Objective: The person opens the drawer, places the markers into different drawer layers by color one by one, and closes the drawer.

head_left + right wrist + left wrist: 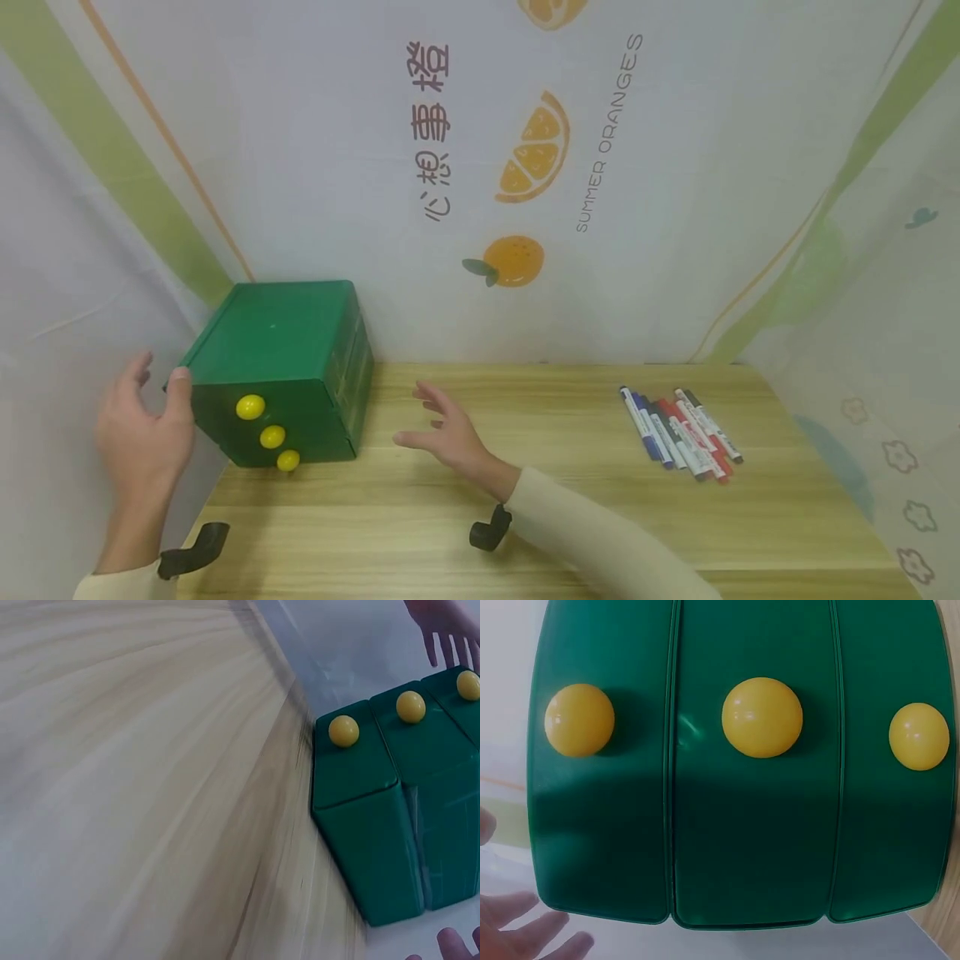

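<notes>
A green three-drawer cabinet [277, 333] stands at the table's left side, its drawer fronts flush with one another. Each front bears a round yellow knob [762, 718]. My left hand [146, 425] is raised beside the cabinet's left front corner, thumb and fingers spread, holding nothing; whether the thumb touches the corner I cannot tell. In the left wrist view, its fingers [536, 934] show at the lower left, apart from the drawer fronts. To the cabinet's right, my right hand [450, 433] hovers over the table with fingers apart and nothing in it.
Several capped markers [678, 433] in blue, black and red lie in a loose row on the right of the wooden table [555, 500]. A white curtain [360, 167] printed with oranges hangs behind the table, and more cloth borders both sides.
</notes>
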The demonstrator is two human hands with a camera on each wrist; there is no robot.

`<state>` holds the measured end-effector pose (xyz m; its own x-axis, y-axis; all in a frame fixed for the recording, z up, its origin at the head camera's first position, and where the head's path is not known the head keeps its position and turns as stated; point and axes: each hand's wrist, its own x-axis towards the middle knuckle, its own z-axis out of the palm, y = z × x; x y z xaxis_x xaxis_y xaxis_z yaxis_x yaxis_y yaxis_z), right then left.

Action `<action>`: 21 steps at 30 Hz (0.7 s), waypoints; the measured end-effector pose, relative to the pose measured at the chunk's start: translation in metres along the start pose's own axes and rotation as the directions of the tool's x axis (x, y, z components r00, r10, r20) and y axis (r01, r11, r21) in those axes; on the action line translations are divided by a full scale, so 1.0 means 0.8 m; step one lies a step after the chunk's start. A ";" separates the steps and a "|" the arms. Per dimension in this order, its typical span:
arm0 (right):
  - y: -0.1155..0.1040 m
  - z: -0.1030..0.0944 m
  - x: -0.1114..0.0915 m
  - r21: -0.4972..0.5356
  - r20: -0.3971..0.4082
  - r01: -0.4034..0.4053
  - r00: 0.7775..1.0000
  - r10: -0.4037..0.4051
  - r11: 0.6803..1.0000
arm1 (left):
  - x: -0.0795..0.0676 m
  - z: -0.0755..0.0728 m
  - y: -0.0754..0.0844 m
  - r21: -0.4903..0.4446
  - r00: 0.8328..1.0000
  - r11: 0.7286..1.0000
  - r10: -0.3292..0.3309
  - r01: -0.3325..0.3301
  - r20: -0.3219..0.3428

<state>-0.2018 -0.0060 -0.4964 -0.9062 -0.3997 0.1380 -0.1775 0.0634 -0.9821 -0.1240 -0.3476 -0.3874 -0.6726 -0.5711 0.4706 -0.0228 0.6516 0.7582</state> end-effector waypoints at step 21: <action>-0.028 0.064 0.014 0.034 0.058 -0.017 0.998 0.015 0.999 | 0.004 0.008 -0.005 0.067 0.964 0.982 -0.184 0.175 0.193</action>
<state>-0.1884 -0.0586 -0.4795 -0.8849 -0.4512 0.1156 -0.1491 0.0394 -0.9880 -0.1308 -0.3488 -0.3917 -0.7869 -0.5741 0.2264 -0.1896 0.5740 0.7966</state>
